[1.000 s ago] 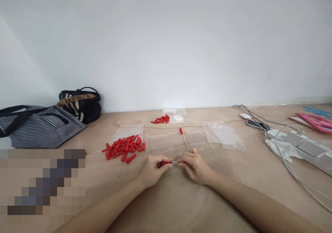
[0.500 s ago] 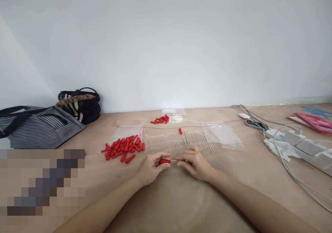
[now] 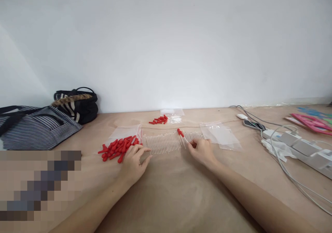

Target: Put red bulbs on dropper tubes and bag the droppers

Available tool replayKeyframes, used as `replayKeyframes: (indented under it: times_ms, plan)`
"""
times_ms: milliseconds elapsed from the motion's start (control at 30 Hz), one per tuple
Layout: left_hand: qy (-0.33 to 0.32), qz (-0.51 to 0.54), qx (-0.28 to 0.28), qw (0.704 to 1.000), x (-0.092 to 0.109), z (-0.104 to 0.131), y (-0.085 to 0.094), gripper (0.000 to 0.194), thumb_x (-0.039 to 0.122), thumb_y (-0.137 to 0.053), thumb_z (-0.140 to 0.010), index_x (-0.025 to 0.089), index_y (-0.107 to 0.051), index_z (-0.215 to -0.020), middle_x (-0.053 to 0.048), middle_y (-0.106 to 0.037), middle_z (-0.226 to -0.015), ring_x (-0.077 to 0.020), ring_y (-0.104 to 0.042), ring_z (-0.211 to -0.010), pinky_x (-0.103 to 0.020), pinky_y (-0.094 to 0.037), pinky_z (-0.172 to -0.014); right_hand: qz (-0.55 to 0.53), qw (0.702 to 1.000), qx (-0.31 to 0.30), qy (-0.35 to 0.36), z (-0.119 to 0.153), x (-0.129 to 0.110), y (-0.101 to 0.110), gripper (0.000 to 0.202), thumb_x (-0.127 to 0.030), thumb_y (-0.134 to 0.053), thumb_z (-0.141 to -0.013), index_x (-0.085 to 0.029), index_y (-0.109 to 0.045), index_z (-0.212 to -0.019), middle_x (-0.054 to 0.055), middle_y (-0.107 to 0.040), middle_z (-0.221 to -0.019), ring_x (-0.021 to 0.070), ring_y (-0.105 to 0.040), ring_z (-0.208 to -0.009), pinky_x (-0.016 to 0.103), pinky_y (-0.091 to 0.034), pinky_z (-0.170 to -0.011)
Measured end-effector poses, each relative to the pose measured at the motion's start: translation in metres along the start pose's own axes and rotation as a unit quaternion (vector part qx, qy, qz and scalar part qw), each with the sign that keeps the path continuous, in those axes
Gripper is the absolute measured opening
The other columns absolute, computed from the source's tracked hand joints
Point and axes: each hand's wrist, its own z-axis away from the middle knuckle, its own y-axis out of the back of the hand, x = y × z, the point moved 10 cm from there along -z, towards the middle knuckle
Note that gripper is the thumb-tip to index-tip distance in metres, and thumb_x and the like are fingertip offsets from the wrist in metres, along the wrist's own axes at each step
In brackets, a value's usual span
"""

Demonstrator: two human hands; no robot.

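Brown tabletop [image 3: 166, 198]: right hand [image 3: 202, 151] pinched on bulb-tipped tube [image 3: 182, 135], best gripped lightly, parallel to clear tubes [image 3: 161, 143]; left hand [image 3: 132, 164], fingers parted, at red bulbs [image 3: 114, 148], contact unclear.

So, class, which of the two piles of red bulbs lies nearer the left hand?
The larger pile, right beside the left hand; the smaller pile lies farther back, toward the wall.

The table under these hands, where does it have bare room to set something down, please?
Bare: the near middle, between the left forearm and right forearm; also between that forearm and the white tissue. Crowded: from the red bulbs across the clear tubes to the plastic bags.
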Motion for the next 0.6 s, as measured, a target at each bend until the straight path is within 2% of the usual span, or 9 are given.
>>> replayKeyframes:
  times_ms: [100, 233, 433, 600]
  plan:
    - [-0.010, -0.101, -0.009, 0.995, -0.012, 0.006, 0.010, 0.016, 0.029, -0.052, -0.075, 0.018, -0.062, -0.081, -0.006, -0.058, -0.081, -0.0237, -0.051, -0.080, -0.036, -0.041, -0.071, 0.039, 0.996, -0.001, -0.077, -0.016, 0.009, -0.004, 0.027, -0.028, -0.043, -0.076, -0.019, -0.059, -0.056, 0.000, -0.063, -0.060, 0.0146, -0.056, -0.062, 0.033, -0.026, -0.079]
    - [0.029, -0.185, -0.034, 0.982, -0.032, 0.012, 0.019, 0.015, 0.031, -0.054, -0.074, 0.019, -0.063, -0.078, -0.005, -0.059, -0.081, -0.0241, -0.051, -0.080, -0.034, -0.038, -0.067, 0.083, 0.989, -0.019, -0.122, -0.028, 0.009, -0.014, 0.027, -0.032, -0.043, -0.076, -0.019, -0.063, -0.062, 0.005, -0.066, -0.071, 0.0199, -0.059, -0.073, 0.038, -0.026, -0.082]
    - [0.072, -0.238, -0.076, 0.966, -0.047, 0.011, 0.021, 0.016, 0.033, -0.052, -0.076, 0.021, -0.063, -0.078, -0.005, -0.059, -0.082, -0.0243, -0.051, -0.083, -0.033, -0.036, -0.067, 0.111, 0.987, -0.042, -0.107, -0.032, 0.005, -0.021, 0.030, -0.036, -0.041, -0.078, -0.018, -0.064, -0.069, 0.008, -0.066, -0.076, 0.0218, -0.059, -0.078, 0.041, -0.025, -0.084]
    - [0.085, -0.238, -0.082, 0.964, -0.050, 0.009, 0.020, 0.017, 0.034, -0.052, -0.077, 0.021, -0.063, -0.077, -0.005, -0.059, -0.080, -0.0240, -0.051, -0.082, -0.033, -0.037, -0.068, 0.098, 0.991, -0.036, -0.081, -0.026, 0.013, -0.010, 0.032, -0.041, -0.042, -0.079, -0.019, -0.063, -0.070, 0.005, -0.066, -0.075, 0.0202, -0.059, -0.076, 0.039, -0.026, -0.080]
